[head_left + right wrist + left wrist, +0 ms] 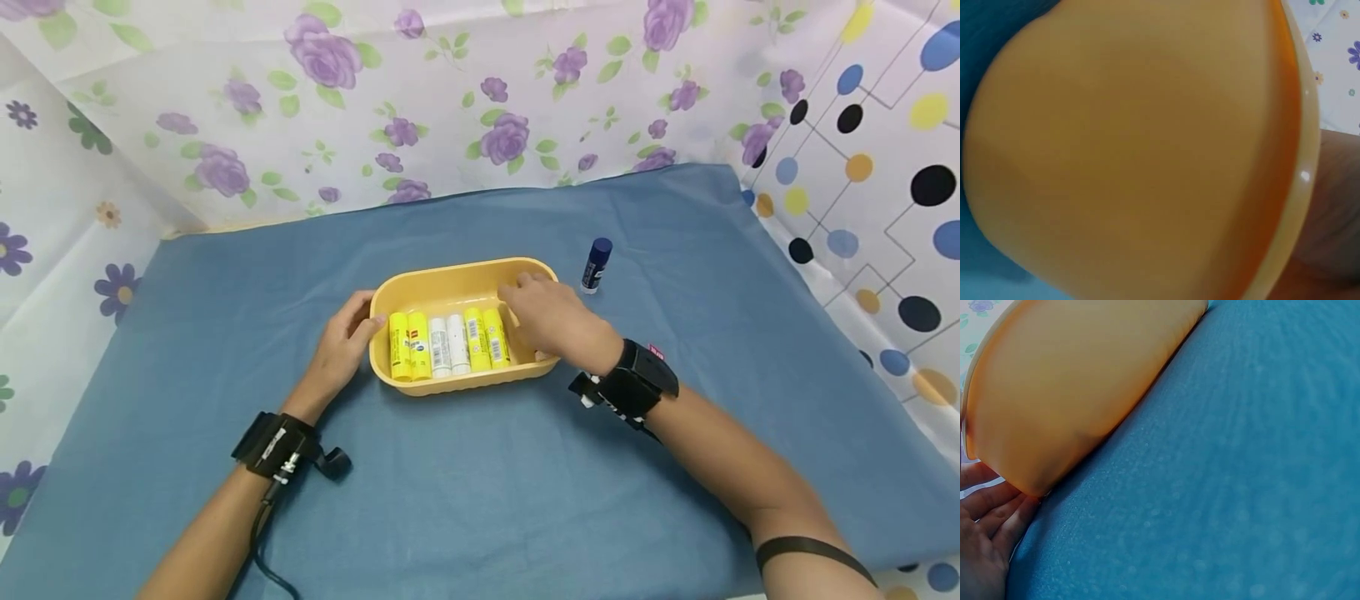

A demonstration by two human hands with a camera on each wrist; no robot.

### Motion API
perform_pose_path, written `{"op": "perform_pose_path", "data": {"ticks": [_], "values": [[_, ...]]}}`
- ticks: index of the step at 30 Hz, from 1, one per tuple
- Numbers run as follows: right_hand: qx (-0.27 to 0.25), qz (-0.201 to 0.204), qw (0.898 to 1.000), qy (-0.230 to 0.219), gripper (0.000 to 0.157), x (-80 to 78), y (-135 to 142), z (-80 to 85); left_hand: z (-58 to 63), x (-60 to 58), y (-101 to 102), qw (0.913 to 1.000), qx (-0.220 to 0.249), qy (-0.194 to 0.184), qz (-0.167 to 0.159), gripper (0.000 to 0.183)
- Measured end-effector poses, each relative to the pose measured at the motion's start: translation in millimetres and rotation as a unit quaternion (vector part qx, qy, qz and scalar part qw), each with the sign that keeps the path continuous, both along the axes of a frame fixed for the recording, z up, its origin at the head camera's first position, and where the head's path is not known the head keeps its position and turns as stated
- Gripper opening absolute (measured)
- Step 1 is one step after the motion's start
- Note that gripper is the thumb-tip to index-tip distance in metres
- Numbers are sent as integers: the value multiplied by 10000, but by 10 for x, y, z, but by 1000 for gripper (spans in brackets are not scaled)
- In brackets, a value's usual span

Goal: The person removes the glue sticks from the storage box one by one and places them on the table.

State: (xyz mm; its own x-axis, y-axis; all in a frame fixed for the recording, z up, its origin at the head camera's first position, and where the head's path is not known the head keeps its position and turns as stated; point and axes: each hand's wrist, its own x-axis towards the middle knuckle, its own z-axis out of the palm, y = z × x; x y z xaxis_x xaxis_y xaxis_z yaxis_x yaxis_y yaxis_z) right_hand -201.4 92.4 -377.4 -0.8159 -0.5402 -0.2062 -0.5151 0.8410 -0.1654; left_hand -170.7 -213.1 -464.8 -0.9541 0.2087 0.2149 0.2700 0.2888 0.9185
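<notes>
A yellow plastic basket sits on the blue cloth. Inside, side by side, lie two yellow glue sticks, two white glue sticks and two more yellow glue sticks. My left hand grips the basket's left end, thumb over the rim and fingers outside; the left wrist view shows those fingers against the outer wall. My right hand reaches over the right rim into the basket's right end, fingers bent downward. I cannot tell whether it holds anything. The basket's wall fills most of the right wrist view.
A dark blue glue stick stands upright on the cloth, just beyond the basket's right end. The blue cloth covers the table. A floral sheet hangs behind, and a dotted sheet on the right.
</notes>
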Motion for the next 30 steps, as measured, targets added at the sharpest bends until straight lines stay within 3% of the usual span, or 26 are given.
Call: {"op": "perform_pose_path", "data": {"ticks": [10, 17, 30], "values": [[-809, 286, 9963, -16, 42, -61, 10, -10, 6, 7, 3, 10000, 15, -18, -11, 36], [-1319, 477, 9889, -490, 33, -60, 12, -20, 23, 23, 7, 10000, -34, 50, -1, 35], [-1740, 240, 9791, -1028, 34, -110, 77, -46, 9, 12, 4, 10000, 0, 11, -73, 36]]}}
